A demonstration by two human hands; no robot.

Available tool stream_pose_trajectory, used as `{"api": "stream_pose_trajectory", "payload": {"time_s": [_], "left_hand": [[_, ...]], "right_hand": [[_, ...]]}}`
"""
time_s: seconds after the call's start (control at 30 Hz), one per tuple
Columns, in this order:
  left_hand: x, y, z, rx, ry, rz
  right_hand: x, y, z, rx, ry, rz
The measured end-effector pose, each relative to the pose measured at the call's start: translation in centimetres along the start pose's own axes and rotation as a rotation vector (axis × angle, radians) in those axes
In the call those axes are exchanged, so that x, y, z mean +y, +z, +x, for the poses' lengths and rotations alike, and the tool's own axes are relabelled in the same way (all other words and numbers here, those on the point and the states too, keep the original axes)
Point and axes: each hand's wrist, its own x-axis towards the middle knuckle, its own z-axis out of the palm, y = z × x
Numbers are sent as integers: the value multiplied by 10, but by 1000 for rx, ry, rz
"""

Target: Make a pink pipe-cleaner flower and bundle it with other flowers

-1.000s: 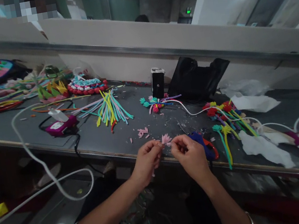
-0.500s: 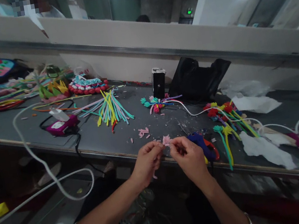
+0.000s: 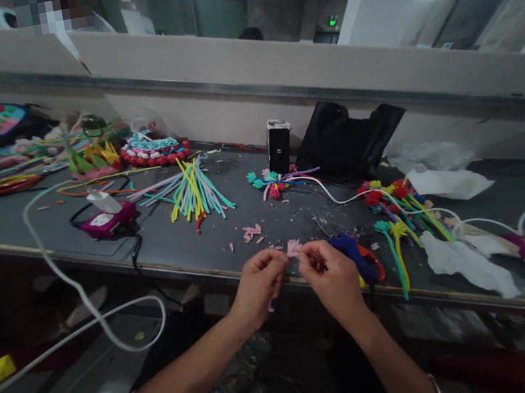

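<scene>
Fingers of the left hand (image 3: 263, 283) and right hand (image 3: 329, 273) are each pinched closed, a pink flower (image 3: 294, 246) held between their tips. Pink scraps (image 3: 251, 232) lie on the desk (image 3: 165, 251) just beyond the left fingers; a blue object (image 3: 350, 253) rests beside the right fingers.

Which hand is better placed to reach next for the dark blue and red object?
Probably the right hand: it is close beside that dark blue and red object, while the left hand is farther away, beyond the fuzzy pink tuft at both hands' fingertips.
</scene>
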Motion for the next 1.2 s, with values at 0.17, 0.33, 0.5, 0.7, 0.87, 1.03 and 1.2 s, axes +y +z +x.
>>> {"api": "stream_pose_trajectory", "payload": {"time_s": [0.17, 0.33, 0.5, 0.7, 0.87, 1.03, 1.2], "left_hand": [[0, 1, 0, 9, 0, 18], [2, 3, -2, 37, 2, 29], [3, 3, -2, 45, -3, 50], [2, 3, -1, 28, 6, 39], [1, 2, -1, 34, 15, 45], [-1, 0, 0, 44, 42, 50], [1, 1, -2, 81, 84, 103]], "right_hand": [[1, 1, -1, -8, 12, -1], [0, 2, -3, -5, 37, -16], [-1, 2, -2, -7, 45, -12], [0, 4, -2, 2, 53, 3], [1, 4, -4, -4, 48, 5], [-1, -1, -4, 23, 26, 8], [-2, -7, -4, 83, -59, -5]]}}
